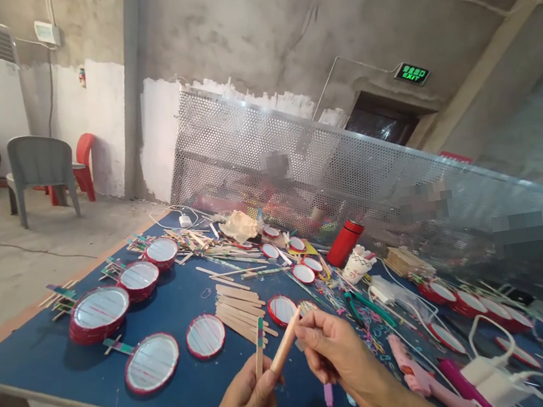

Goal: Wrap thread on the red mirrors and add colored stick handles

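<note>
My left hand [251,398] is closed around flat wooden craft sticks. One plain craft stick [286,345] slants up to the right, and a second stick with a green and purple end [260,346] stands up beside it. At the tip of the plain stick, my right hand [335,349] is pinched, its fingertips touching or very near the wood; a small pale bit shows there, too small to name. Just beyond my hands lies a row of bare craft sticks [238,306]. Round white discs with red rims, such as this one [206,336], lie to the left.
Stacked red-rimmed discs [99,312] line the blue table's [68,373] left side. A pink glue gun [411,369], green-handled pliers [375,310] and white chargers [493,378] lie to the right. A red flask [345,242] stands before a perforated metal screen [242,140].
</note>
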A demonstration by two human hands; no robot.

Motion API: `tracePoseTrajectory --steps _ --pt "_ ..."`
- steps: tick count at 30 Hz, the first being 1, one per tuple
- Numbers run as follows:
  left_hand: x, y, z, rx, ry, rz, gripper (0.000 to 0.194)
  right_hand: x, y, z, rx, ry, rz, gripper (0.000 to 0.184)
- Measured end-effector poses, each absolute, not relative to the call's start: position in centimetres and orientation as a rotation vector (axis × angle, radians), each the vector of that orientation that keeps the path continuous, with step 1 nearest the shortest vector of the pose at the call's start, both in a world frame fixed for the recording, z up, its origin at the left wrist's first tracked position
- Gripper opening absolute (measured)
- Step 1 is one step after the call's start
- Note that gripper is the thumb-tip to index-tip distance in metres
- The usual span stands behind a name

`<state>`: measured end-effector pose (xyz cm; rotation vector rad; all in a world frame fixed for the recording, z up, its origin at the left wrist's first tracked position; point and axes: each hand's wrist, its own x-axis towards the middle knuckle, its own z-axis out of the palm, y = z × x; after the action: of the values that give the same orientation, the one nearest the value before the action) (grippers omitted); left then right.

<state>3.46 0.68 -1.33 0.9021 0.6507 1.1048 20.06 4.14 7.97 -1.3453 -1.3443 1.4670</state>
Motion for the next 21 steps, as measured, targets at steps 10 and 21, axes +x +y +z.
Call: tracePoseTrajectory --steps 10,21 --pt "3.5 0.3 -1.0 0.841 0.701 1.134 0.064 20.2 4.1 7.4 -1.300 -1.451 1.209 0.064" --pt "3.3 0.3 -1.1 0.877 0.687 1.128 0.066 21.5 5.5 8.6 -1.257 -1.434 0.915 0.052"
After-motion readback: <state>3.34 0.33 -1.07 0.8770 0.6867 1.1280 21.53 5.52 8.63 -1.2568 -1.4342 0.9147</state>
